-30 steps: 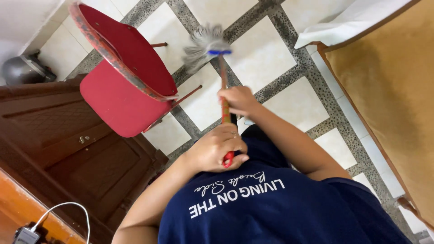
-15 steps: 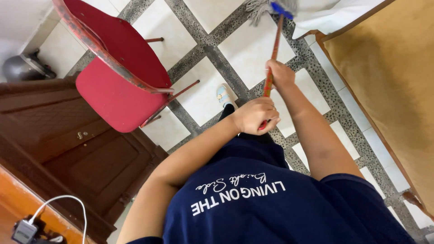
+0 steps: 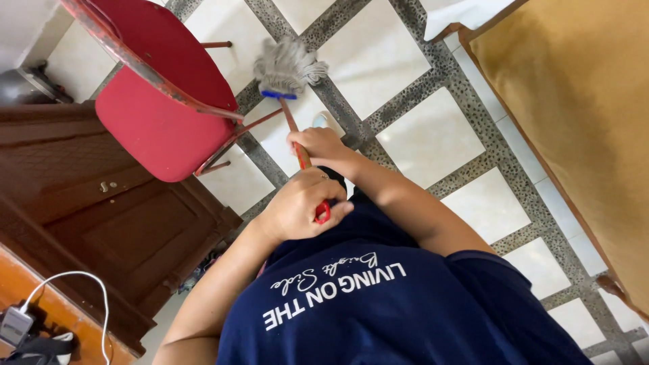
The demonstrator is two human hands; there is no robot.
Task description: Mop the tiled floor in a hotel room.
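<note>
So the mop (image 3: 289,71) runs lengthwise away from the person, grey head on the tiled floor (image 3: 412,135) just beside the red chair (image 3: 159,111), handle slanting back toward the body. Left hand (image 3: 297,206) has its fingers curled tight round the red handle end; right hand (image 3: 321,143) is wrapped shut round the shaft further down. Most of the handle is buried under both fists. A shoe (image 3: 326,120) peeks out behind the right hand, hard to make out.
</note>
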